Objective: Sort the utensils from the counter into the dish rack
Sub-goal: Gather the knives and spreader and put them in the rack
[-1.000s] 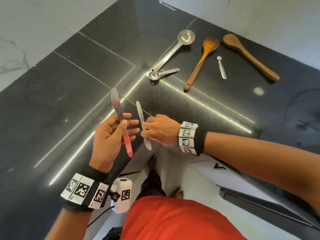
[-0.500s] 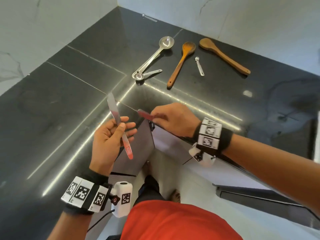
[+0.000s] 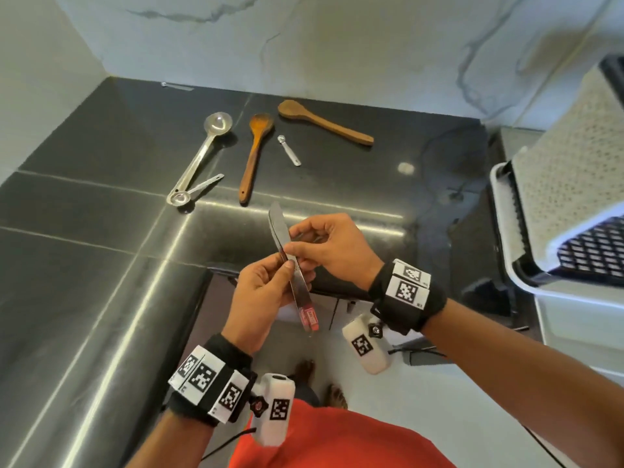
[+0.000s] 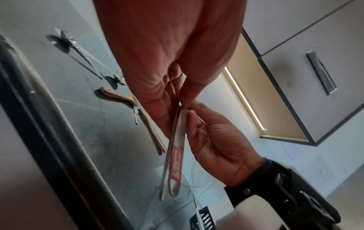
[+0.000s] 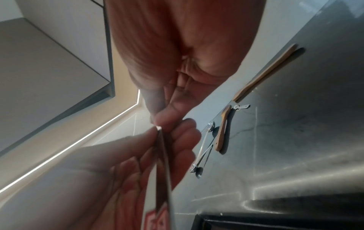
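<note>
Two steel butter knives with red labels on their handles lie pressed together, blades up, above the counter's inner corner. My left hand grips them at mid-length between thumb and fingers. My right hand pinches the same pair just above. The left wrist view shows both knives side by side. In the right wrist view the knives are seen edge-on against my left palm. The white dish rack with a black grid stands at the right edge.
On the black counter beyond my hands lie a long steel ladle, a small steel measuring spoon, two wooden spoons and a tiny metal spoon. A marble wall rises behind them.
My right hand has brought its knife over against the one in my left hand, and both hands now hold the pair. The head view has swung right, bringing the rack into sight.
</note>
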A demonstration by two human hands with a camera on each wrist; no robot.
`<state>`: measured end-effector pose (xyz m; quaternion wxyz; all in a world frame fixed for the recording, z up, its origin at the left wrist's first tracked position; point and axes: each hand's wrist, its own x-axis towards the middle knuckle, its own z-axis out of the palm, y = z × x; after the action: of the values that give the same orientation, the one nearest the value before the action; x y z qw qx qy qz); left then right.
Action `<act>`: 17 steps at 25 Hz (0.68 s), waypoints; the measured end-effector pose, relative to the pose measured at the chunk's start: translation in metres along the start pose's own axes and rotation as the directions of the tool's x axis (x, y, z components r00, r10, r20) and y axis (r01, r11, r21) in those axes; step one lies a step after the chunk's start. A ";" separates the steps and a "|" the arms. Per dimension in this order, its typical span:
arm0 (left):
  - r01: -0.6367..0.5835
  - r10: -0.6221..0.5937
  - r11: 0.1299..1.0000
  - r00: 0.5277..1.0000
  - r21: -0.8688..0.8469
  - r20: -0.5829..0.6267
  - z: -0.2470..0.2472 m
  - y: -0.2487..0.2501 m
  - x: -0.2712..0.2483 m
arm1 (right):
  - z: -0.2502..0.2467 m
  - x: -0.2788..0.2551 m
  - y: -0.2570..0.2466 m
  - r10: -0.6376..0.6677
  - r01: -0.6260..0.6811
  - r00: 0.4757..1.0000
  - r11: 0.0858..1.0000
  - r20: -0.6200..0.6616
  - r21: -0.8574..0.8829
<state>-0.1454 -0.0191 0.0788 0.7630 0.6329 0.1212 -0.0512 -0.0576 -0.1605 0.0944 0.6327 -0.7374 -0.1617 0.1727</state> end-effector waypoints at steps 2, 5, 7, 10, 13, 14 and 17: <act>-0.010 0.007 0.998 0.999 0.057 0.049 0.000 0.004 0.009 | -0.007 -0.002 0.003 -0.023 0.020 0.998 0.998 -0.054 -0.063; -0.035 0.025 0.995 0.994 0.095 0.103 0.006 0.011 0.030 | -0.020 -0.001 0.006 -0.058 0.011 0.983 0.966 -0.172 -0.258; -0.041 0.036 0.998 0.993 0.042 0.113 0.012 0.016 0.047 | -0.034 -0.001 0.005 -0.049 -0.031 0.966 0.952 -0.252 -0.304; -0.044 0.052 0.997 0.987 -0.057 0.152 0.022 0.027 0.070 | -0.051 -0.012 0.007 0.059 -0.100 0.981 0.970 -0.183 -0.223; -0.047 0.066 0.995 0.973 -0.090 0.223 0.037 0.036 0.089 | -0.053 -0.024 0.004 0.168 -0.190 0.979 0.959 -0.118 -0.212; -0.042 0.067 0.994 0.964 -0.101 0.257 0.043 0.037 0.094 | -0.054 -0.027 0.002 0.181 -0.208 0.972 0.960 -0.149 -0.190; -0.006 0.061 0.990 0.925 -0.144 0.376 0.065 0.042 0.108 | -0.065 -0.033 0.001 0.132 -0.209 0.936 0.954 -0.325 -0.215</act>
<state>-0.0235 -0.0659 0.1032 0.8153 0.5579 -0.0360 -0.1507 -0.0569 -0.2331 0.1047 0.5362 -0.8392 -0.0163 0.0893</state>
